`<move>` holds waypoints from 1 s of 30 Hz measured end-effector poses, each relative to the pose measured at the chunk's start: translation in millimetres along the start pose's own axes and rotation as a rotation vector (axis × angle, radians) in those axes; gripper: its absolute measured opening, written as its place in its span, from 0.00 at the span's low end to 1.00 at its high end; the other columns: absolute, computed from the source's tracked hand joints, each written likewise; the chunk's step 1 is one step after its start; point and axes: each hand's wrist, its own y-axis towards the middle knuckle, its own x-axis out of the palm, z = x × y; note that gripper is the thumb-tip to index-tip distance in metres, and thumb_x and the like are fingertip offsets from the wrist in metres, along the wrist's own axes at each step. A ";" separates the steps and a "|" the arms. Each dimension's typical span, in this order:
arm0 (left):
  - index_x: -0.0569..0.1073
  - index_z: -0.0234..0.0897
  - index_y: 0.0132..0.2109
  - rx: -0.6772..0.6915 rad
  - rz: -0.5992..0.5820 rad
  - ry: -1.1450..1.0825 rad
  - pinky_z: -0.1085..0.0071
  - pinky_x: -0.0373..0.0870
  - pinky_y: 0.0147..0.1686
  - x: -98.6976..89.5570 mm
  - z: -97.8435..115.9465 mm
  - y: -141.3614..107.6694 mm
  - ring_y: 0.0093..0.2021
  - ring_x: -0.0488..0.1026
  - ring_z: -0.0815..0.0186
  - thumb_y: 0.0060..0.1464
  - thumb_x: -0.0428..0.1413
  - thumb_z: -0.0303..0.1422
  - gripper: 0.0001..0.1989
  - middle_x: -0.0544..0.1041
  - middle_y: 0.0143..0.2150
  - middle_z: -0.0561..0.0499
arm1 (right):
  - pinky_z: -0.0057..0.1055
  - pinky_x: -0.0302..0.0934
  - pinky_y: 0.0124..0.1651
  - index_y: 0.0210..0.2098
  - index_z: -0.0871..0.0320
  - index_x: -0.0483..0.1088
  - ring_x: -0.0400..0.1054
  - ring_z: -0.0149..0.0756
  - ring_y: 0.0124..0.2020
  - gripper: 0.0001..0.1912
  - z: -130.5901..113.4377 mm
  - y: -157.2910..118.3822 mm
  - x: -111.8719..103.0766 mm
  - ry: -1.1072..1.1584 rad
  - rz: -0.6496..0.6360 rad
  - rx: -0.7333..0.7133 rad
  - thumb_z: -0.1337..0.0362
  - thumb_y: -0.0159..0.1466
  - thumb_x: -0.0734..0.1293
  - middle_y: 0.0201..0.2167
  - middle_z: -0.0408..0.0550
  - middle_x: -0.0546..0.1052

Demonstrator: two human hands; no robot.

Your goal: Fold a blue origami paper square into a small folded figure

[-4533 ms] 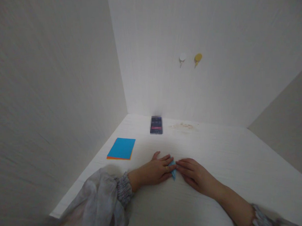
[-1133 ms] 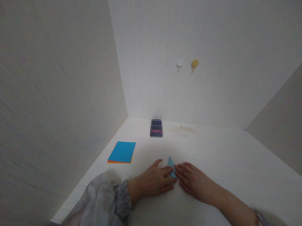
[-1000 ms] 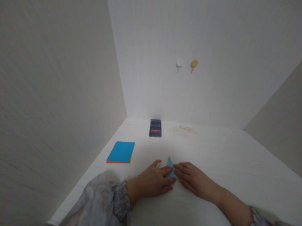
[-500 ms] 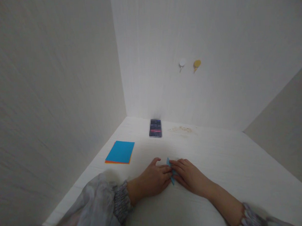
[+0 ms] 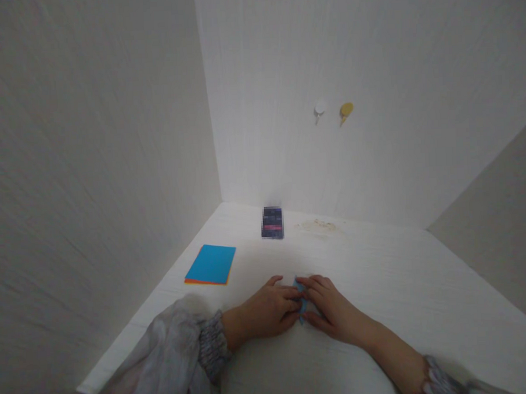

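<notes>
A small strip of folded light-blue paper (image 5: 303, 305) lies on the white tabletop between my hands, partly covered by fingers. My left hand (image 5: 272, 310) presses on its left side with the fingertips, thumb held apart from it. From the right, my right hand (image 5: 331, 307) has its fingers over the paper's far end and its thumb by the near end. Both hands rest low on the table, with the fingertips of the two almost meeting.
To the left lies a stack of square coloured paper (image 5: 211, 264), blue on top with orange edges below. A dark, pixelated rectangular object (image 5: 272, 223) is near the back wall. A white hook (image 5: 319, 108) and a yellow hook (image 5: 346, 110) are on that wall.
My right thumb and fingers have spread slightly apart along the paper, showing a little more of it. Both hands stay at about the same place; the view has shifted slightly.
</notes>
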 end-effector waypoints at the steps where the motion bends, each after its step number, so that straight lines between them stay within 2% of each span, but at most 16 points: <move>1: 0.69 0.40 0.39 0.000 0.000 0.003 0.61 0.46 0.53 -0.3 -0.1 -0.2 0.46 0.65 0.67 0.54 0.46 0.31 0.09 0.71 0.44 0.52 | 0.43 0.49 0.52 0.45 0.59 0.62 0.54 0.42 0.51 0.16 -0.3 0.0 0.1 0.006 0.000 0.000 0.58 0.59 0.59 0.50 0.54 0.63; 6: 0.70 0.38 0.38 0.010 -0.013 0.040 0.61 0.46 0.53 -1.2 -0.4 -0.7 0.47 0.65 0.66 0.52 0.49 0.32 0.07 0.70 0.45 0.52 | 0.44 0.49 0.52 0.44 0.60 0.62 0.52 0.44 0.52 0.18 0.9 0.2 5.5 0.000 0.008 -0.001 0.57 0.58 0.60 0.52 0.56 0.61; 11: 0.69 0.38 0.39 0.014 -0.021 0.048 0.59 0.45 0.54 -2.2 1.6 -0.3 0.47 0.64 0.64 0.52 0.48 0.32 0.09 0.69 0.45 0.50 | 0.46 0.50 0.50 0.54 0.63 0.52 0.54 0.47 0.50 0.31 2.7 5.9 6.7 -0.011 0.012 0.018 0.54 0.56 0.61 0.49 0.59 0.63; 17: 0.68 0.38 0.43 0.017 -0.057 0.043 0.59 0.43 0.54 -6.6 4.8 2.1 0.50 0.62 0.64 0.51 0.48 0.30 0.11 0.71 0.43 0.51 | 0.48 0.45 0.53 0.53 0.66 0.55 0.51 0.49 0.53 0.29 -0.4 12.5 2.4 -0.073 -0.068 0.050 0.53 0.57 0.60 0.51 0.62 0.62; 23: 0.68 0.38 0.42 0.029 -0.049 0.096 0.59 0.42 0.55 -6.2 5.9 3.9 0.50 0.62 0.65 0.51 0.48 0.31 0.10 0.71 0.43 0.52 | 0.46 0.47 0.54 0.56 0.65 0.48 0.49 0.48 0.55 0.35 6.7 4.8 4.2 0.016 -0.014 0.054 0.53 0.57 0.61 0.53 0.62 0.58; 25: 0.69 0.38 0.40 0.027 -0.044 0.107 0.60 0.42 0.55 -6.0 6.5 4.2 0.50 0.62 0.66 0.52 0.47 0.31 0.09 0.71 0.43 0.52 | 0.43 0.51 0.52 0.56 0.62 0.49 0.51 0.44 0.54 0.31 12.5 0.1 4.4 0.095 0.038 0.054 0.54 0.58 0.60 0.53 0.58 0.60; 28: 0.69 0.39 0.40 0.028 -0.045 0.103 0.60 0.42 0.55 -6.2 6.8 4.6 0.49 0.63 0.67 0.53 0.47 0.31 0.08 0.71 0.44 0.53 | 0.38 0.57 0.49 0.54 0.58 0.51 0.57 0.38 0.51 0.21 18.0 -5.6 2.2 0.194 0.189 0.108 0.61 0.62 0.54 0.50 0.55 0.63; 30: 0.68 0.40 0.41 0.022 -0.042 0.089 0.60 0.42 0.54 -6.8 6.5 4.7 0.50 0.63 0.67 0.53 0.47 0.31 0.09 0.71 0.44 0.53 | 0.39 0.57 0.49 0.51 0.56 0.57 0.59 0.38 0.49 0.18 17.0 -6.5 -0.9 0.158 0.210 0.050 0.62 0.62 0.55 0.47 0.53 0.67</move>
